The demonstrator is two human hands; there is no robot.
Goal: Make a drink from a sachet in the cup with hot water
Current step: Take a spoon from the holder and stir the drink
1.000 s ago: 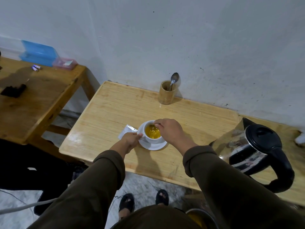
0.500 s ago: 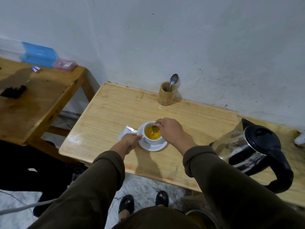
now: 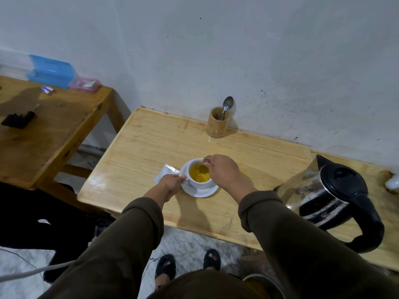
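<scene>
Bamboo holder: upright at the back of the light wooden table, close to the white wall; a metal spoon stands in it, bowl upward, leaning toward the wall.

Second wooden table: darker, to the left, set apart by a gap. On it:
- blue plastic box against the wall;
- pink translucent box touching the blue one's right end;
- two small batteries lying side by side, just in front of the blue box;
- black object near the left edge, kind unclear.

Floor: pale, mottled; a white cable crosses it at lower left.
</scene>
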